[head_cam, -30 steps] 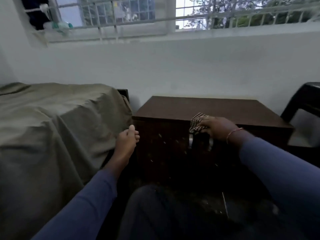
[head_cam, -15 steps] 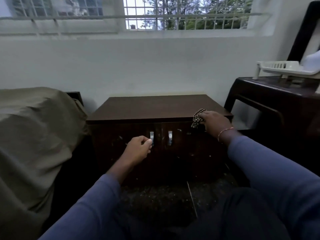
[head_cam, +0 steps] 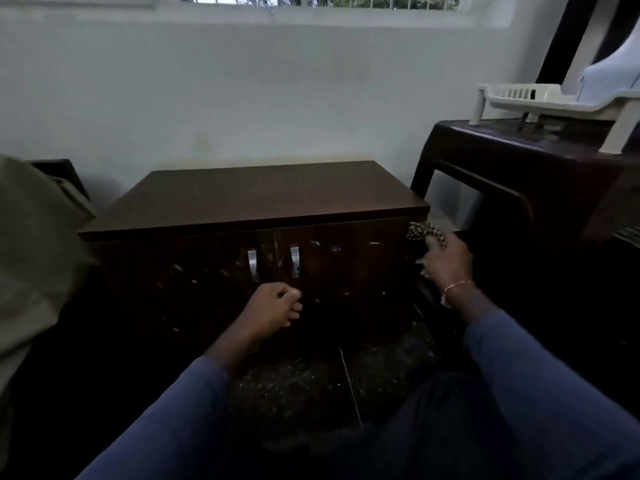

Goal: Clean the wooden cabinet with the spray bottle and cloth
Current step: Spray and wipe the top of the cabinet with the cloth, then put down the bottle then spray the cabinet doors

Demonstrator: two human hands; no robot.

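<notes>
The wooden cabinet (head_cam: 256, 199) is seen against the white wall (head_cam: 242, 91), its two doors closed and their metal handles (head_cam: 252, 265) side by side at the middle. The left hand (head_cam: 273, 308) is held in front of the doors, just below the handles, with fingers curled into a loose fist and nothing gripped. The checkered cloth (head_cam: 424, 233) is bunched in the right hand (head_cam: 448, 263) and is pressed at the cabinet's upper right front corner. A bangle (head_cam: 455, 287) is worn on the right wrist. A dark plastic chair (head_cam: 519, 174) is placed to the right, and a white plastic rack (head_cam: 540, 98) is carried on it. An olive cover (head_cam: 31, 258) is draped at the left.
</notes>
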